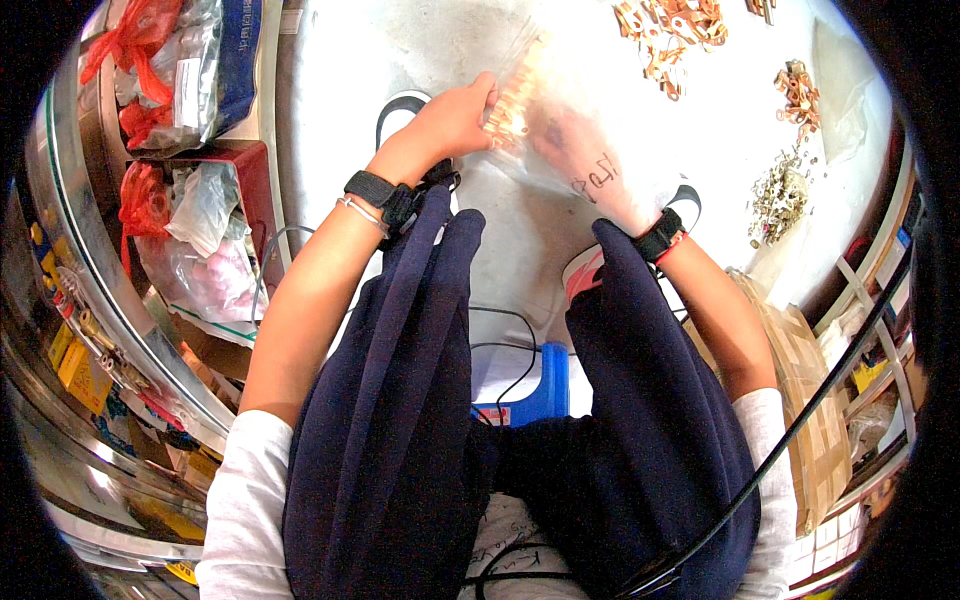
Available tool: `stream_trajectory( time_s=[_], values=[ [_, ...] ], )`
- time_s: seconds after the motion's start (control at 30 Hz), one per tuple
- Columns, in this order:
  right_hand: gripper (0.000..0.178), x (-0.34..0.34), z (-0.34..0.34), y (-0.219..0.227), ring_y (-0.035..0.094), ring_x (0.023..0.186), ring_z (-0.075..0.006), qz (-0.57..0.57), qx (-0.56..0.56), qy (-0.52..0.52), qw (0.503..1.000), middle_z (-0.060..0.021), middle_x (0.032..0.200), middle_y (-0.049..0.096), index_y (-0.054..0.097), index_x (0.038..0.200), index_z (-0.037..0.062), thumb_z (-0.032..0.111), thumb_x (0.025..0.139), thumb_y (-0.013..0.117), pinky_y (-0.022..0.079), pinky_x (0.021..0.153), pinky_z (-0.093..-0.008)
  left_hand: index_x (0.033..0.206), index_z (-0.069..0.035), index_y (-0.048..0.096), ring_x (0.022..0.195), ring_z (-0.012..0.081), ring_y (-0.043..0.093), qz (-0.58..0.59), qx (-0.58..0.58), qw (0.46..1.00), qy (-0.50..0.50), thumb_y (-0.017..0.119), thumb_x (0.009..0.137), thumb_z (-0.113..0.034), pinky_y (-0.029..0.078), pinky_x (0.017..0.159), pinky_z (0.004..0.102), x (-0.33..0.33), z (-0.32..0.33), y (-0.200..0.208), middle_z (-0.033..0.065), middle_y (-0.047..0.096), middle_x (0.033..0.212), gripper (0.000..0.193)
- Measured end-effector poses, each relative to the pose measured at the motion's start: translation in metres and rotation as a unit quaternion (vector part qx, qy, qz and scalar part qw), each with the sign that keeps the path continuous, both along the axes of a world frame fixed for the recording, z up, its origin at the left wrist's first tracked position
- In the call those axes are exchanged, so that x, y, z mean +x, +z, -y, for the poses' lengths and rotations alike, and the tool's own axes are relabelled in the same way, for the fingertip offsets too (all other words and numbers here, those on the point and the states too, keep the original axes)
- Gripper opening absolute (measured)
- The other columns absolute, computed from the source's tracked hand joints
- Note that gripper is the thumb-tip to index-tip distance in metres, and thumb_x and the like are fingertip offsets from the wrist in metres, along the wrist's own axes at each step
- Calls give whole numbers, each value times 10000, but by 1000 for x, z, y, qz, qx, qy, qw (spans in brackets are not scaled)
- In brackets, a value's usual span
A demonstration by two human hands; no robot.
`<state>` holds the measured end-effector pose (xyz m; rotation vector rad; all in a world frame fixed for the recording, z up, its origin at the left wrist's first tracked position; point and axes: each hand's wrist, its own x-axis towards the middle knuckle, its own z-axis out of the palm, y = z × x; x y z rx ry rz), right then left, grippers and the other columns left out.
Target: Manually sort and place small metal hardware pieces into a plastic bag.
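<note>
My left hand [452, 118] is closed on the edge of a clear plastic bag [575, 80]. Shiny copper-coloured pieces, probably cable lugs [512, 112], show in the bag right beside its fingers. My right hand [582, 160] is at the bag's other side, with clear film around or over it. Glare and blur wash out its fingers, so their grip is not visible. Off to the right on the pale floor lie a loose pile of copper cable lugs [675, 40], a smaller copper pile [797, 98] and a heap of small metal pieces [782, 198].
At left, a dark red box [250, 180] holds plastic bags, beside metal shelving [150, 330]. A cardboard box [805, 400] stands at right near a rack. Between my legs is a blue-and-white stool [553, 380]. A black cable [800, 440] crosses at lower right.
</note>
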<state>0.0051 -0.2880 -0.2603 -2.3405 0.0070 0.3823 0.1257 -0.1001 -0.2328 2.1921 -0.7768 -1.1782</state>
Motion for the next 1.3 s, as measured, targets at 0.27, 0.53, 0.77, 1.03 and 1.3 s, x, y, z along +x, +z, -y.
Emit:
stream_trajectory(
  time_s=[0.27, 0.53, 0.77, 1.03, 1.3],
  values=[
    [346, 5, 9, -6, 614, 909, -344, -16, 1, 102, 995, -151, 1061, 587, 572, 1195, 131, 93, 852, 564, 509, 740, -422, 1013, -59, 406, 645, 279, 571, 2, -17, 1000, 6, 782, 687, -179, 444, 582, 382, -1, 0, -2, 100, 544, 691, 512],
    [366, 10, 13, -10, 612, 879, -339, 39, -81, 98, 991, -131, 1076, 560, 584, 1196, 156, 81, 838, 566, 518, 731, -408, 1012, -58, 402, 629, 283, 566, 18, -12, 1000, 12, 776, 691, -172, 440, 578, 384, -2, 1, 0, 103, 540, 680, 506],
    [292, 11, 7, -15, 622, 932, -314, 43, -33, 48, 997, -145, 1078, 597, 628, 1117, 118, 210, 842, 590, 510, 796, -403, 1006, -63, 398, 632, 282, 564, 13, -11, 1000, 7, 777, 693, -185, 434, 574, 383, -1, -1, -4, 102, 538, 684, 506],
    [289, 12, 2, -12, 584, 965, -338, 42, 30, -15, 999, -147, 1089, 556, 611, 1128, 150, 282, 871, 611, 496, 796, -421, 1005, -62, 395, 660, 292, 579, 5, -6, 1000, -5, 780, 694, -200, 452, 596, 385, 0, -1, -3, 104, 542, 700, 514],
    [356, 15, -8, 5, 589, 955, -349, 7, -47, -16, 999, -147, 1129, 548, 581, 1152, 166, 297, 829, 652, 489, 805, -442, 998, -60, 395, 637, 288, 556, 1, -13, 1000, 1, 790, 687, -179, 421, 571, 400, 0, 0, -4, 100, 526, 684, 517]
  ],
)
